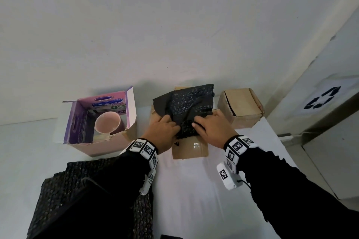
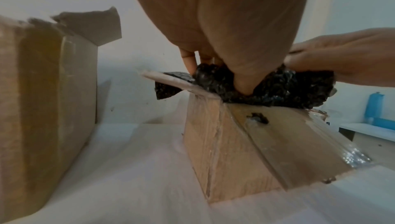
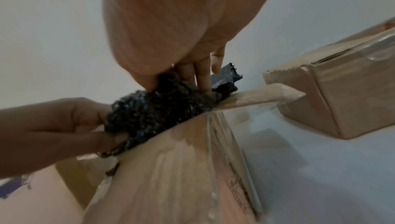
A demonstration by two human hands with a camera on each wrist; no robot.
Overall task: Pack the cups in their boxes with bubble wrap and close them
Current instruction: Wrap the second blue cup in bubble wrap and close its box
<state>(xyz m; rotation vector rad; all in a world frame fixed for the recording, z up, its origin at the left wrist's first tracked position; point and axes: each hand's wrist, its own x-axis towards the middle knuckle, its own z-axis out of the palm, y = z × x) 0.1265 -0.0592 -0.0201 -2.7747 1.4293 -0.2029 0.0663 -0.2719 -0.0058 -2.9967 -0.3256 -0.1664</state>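
Note:
A brown cardboard box [image 1: 190, 148] stands open at the middle of the white table, with a sheet of black bubble wrap [image 1: 191, 103] draped over its top. My left hand [image 1: 174, 125] and right hand [image 1: 201, 124] both grip the bunched near edge of the wrap at the box mouth. In the left wrist view, the thumb of the left hand [image 2: 224, 69] digs into the bubble wrap [image 2: 278, 89]. In the right wrist view, the right hand [image 3: 181, 79] curls round the bubble wrap [image 3: 153, 114]. The inside of this box is hidden. A pink cup [image 1: 106, 123] lies in the open purple box [image 1: 103, 147] to the left.
A closed brown box [image 1: 242, 106] sits at the back right, close to the wall. A spare sheet of black bubble wrap [image 1: 64, 180] lies at the near left under my left arm. A white bin with a recycling sign [image 1: 322, 99] stands beyond the table's right edge.

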